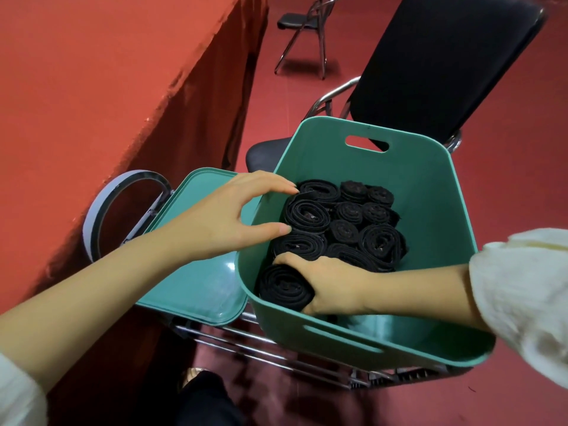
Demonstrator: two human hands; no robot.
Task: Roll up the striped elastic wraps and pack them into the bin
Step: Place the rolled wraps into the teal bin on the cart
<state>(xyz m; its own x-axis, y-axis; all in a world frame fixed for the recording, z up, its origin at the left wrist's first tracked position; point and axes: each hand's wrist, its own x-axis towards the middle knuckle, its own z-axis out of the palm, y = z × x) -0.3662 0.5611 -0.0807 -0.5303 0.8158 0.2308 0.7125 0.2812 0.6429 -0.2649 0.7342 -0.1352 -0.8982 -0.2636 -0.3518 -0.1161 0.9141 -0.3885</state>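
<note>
A teal plastic bin (430,192) sits on a black chair and holds several black rolled elastic wraps (353,219) standing on end, packed side by side. My right hand (332,281) reaches into the bin from the right and grips one rolled wrap (284,287) at the near left corner, its fingers curled round it. My left hand (227,219) hovers over the bin's left rim, fingers spread and lightly bent, fingertips touching the rolls at the left side. It holds nothing.
A teal lid (196,272) lies left of the bin on a chrome frame. A red-draped table (107,87) fills the left. A black chair back (442,63) rises behind the bin; a folding chair (304,29) stands farther off on the red floor.
</note>
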